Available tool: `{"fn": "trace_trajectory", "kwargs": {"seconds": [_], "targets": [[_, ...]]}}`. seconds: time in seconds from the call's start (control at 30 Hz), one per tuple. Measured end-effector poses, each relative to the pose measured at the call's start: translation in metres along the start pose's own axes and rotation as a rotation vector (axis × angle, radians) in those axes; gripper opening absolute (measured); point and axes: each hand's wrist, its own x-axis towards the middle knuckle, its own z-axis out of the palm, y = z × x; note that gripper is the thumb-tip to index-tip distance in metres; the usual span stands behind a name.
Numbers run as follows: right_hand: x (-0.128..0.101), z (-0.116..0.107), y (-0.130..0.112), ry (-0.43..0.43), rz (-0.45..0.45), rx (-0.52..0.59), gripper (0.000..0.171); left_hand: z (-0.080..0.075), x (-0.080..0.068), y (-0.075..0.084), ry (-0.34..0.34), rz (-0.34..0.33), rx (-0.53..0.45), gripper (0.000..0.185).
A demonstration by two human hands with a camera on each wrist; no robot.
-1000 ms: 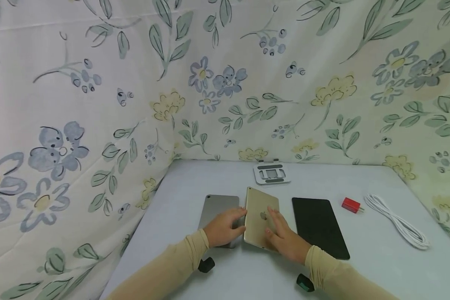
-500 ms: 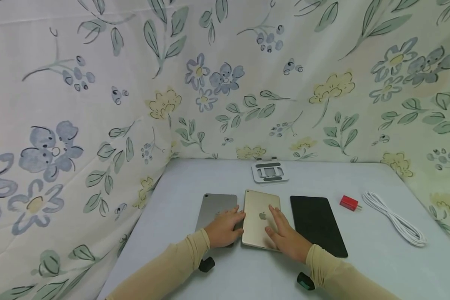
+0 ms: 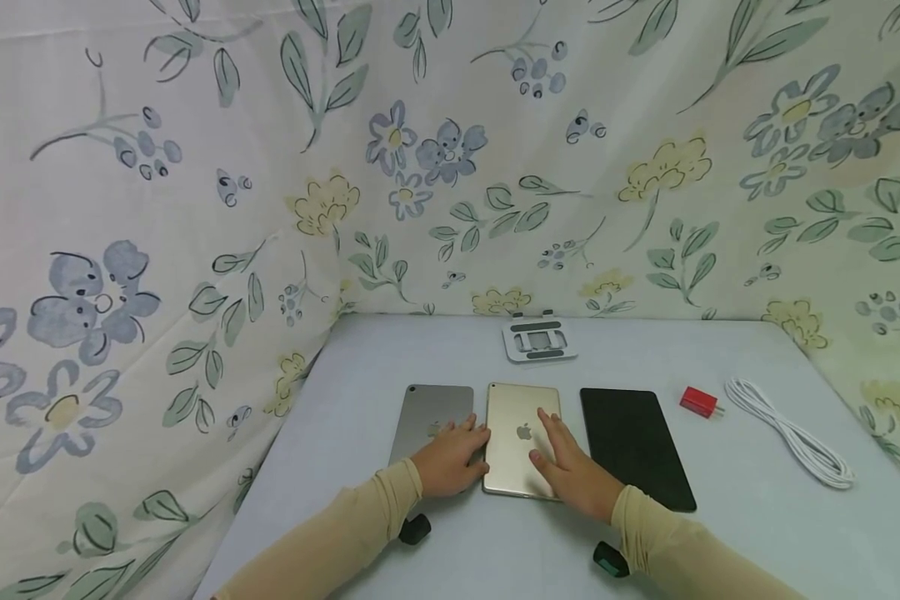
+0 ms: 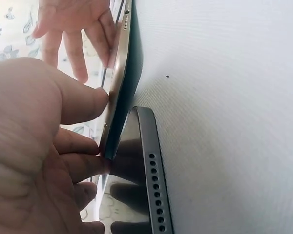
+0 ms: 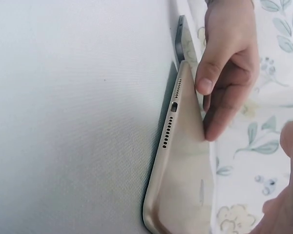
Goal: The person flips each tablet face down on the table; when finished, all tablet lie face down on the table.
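Observation:
A gold tablet (image 3: 523, 442) lies back up in the middle of the table, its left edge still slightly raised in the left wrist view. My left hand (image 3: 451, 457) touches that edge with thumb and fingertips, above a grey tablet (image 3: 433, 407) that it partly covers. Over the gold tablet's right side, my right hand (image 3: 576, 471) has its fingers spread. In the right wrist view the visible part of my right hand (image 5: 284, 190) stands apart from the tablet's back. A black tablet (image 3: 633, 446) lies to the right of the gold one.
A silver folding stand (image 3: 540, 354) lies near the table's back edge. On the right are a red charger plug (image 3: 699, 402) and a bundled white cable (image 3: 791, 433). Floral cloth (image 3: 555, 167) hangs behind and to the left of the table (image 3: 330, 467).
The gold tablet, tilted up on its left side a second ago, has come down nearly flat. The left hand has lowered with its edge; the right hand has hardly moved.

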Motion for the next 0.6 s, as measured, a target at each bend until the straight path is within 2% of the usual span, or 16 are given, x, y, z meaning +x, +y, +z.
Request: {"fn": "trace_trajectory", "kwargs": {"seconds": [0.1, 0.2, 0.4, 0.5, 0.6], "targets": [[-0.002, -0.002, 0.001, -0.009, 0.012, -0.015, 0.073, 0.004, 0.004, 0.001, 0.015, 0.002, 0.065, 0.058], [-0.004, -0.007, 0.003, -0.002, 0.015, -0.040, 0.075, 0.006, 0.009, 0.002, 0.062, 0.006, 0.106, 0.061], [-0.005, -0.030, 0.012, 0.139, -0.033, -0.127, 0.075, -0.006, 0.017, 0.007, 0.193, 0.042, 0.018, 0.071], [-0.010, -0.043, 0.020, 0.186, -0.032, -0.182, 0.074, -0.013, 0.018, 0.009, 0.233, 0.066, 0.017, 0.070], [-0.016, -0.055, 0.031, 0.193, -0.006, -0.224, 0.073, -0.018, 0.019, 0.012, 0.256, 0.078, 0.040, 0.069]]}}
